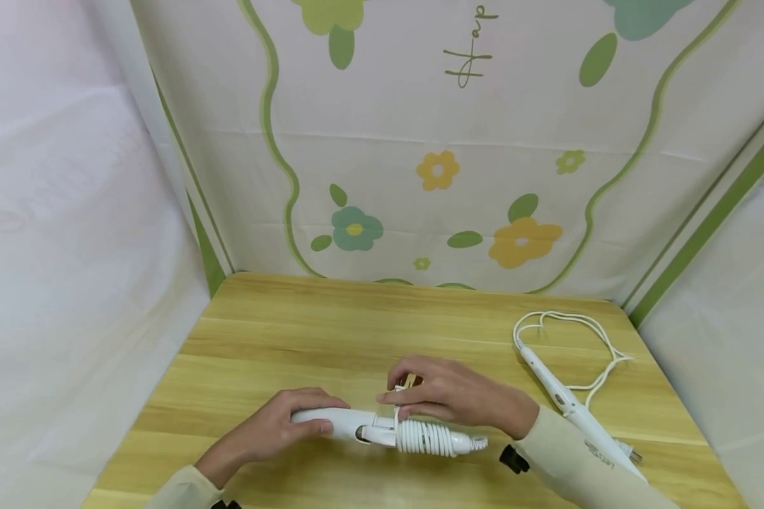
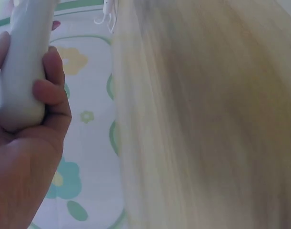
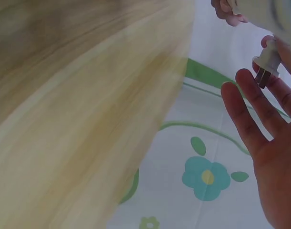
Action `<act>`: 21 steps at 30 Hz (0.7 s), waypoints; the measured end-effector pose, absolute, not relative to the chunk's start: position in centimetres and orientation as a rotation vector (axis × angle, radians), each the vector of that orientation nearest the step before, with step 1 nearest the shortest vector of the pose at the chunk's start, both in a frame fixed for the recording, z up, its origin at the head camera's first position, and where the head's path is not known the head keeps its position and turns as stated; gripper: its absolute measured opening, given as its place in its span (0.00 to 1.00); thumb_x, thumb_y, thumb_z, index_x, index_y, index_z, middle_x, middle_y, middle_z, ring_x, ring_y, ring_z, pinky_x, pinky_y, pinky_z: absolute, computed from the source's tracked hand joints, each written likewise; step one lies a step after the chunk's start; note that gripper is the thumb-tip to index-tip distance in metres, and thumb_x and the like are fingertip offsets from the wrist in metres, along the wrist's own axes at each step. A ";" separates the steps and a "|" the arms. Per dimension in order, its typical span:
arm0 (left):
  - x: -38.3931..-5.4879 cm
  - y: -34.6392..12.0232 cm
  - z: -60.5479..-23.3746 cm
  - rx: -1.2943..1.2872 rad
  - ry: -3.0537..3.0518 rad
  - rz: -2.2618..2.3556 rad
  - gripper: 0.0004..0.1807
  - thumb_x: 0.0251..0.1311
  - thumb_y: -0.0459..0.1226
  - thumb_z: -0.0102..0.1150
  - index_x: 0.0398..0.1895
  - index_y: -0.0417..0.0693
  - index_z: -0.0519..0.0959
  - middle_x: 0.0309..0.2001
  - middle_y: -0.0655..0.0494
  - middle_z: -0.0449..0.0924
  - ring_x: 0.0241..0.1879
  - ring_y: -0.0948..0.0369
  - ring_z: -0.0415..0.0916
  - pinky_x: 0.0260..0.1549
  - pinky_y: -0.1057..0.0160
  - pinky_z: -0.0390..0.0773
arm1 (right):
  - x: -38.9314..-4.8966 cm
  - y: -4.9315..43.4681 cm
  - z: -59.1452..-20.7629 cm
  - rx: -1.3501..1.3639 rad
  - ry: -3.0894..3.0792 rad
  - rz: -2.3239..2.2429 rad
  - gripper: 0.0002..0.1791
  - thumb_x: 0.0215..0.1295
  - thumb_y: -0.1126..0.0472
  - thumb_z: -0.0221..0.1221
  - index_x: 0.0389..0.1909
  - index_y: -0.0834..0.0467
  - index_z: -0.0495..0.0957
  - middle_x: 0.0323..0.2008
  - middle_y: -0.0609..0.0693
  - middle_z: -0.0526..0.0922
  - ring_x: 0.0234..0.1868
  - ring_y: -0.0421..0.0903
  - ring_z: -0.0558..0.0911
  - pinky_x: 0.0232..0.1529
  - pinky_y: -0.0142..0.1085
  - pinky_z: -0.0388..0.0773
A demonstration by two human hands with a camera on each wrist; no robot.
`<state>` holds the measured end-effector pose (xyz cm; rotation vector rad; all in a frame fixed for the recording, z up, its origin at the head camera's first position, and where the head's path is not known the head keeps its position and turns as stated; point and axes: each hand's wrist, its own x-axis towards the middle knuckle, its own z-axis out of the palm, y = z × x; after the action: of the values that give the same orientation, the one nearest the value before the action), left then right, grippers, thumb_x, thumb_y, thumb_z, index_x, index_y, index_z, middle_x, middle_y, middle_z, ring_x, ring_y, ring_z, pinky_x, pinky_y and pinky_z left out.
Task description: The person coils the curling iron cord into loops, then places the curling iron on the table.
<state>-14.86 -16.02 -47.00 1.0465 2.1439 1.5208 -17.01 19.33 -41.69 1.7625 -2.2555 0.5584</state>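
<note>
A white hair-styling iron [image 1: 337,423] lies crosswise in front of me, its cord [image 1: 423,437] wound in several tight turns around the narrower right part. My left hand [image 1: 279,425] grips the wide rounded left end; the left wrist view shows fingers and thumb wrapped round the smooth white body [image 2: 24,71]. At the wound cord, my right hand [image 1: 448,394] pinches the white two-pin plug [image 3: 269,59] between thumb and fingertips. Its metal prongs point towards the palm side in the right wrist view, where the other fingers are spread.
A second slim white styling iron [image 1: 552,380] lies on the right of the wooden table [image 1: 293,318], partly behind my right sleeve. Its loose cord [image 1: 601,326] loops behind it, and its plug [image 1: 628,450] shows beside the sleeve. Flower-printed cloth [image 1: 369,141] hangs behind the table.
</note>
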 end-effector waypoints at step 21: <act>-14.0 -15.7 -48.6 0.727 1.735 1.860 0.24 0.84 0.35 0.50 0.72 0.25 0.74 0.59 0.59 0.88 0.47 0.64 0.82 0.42 0.66 0.82 | -15.8 18.6 -43.2 1.682 -2.272 1.111 0.32 0.76 0.68 0.66 0.77 0.65 0.70 0.67 0.57 0.80 0.61 0.49 0.85 0.60 0.37 0.84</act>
<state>-14.00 -15.68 -48.65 0.7272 1.7349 1.8604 -15.83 18.58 -43.23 1.6825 -2.2723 1.1111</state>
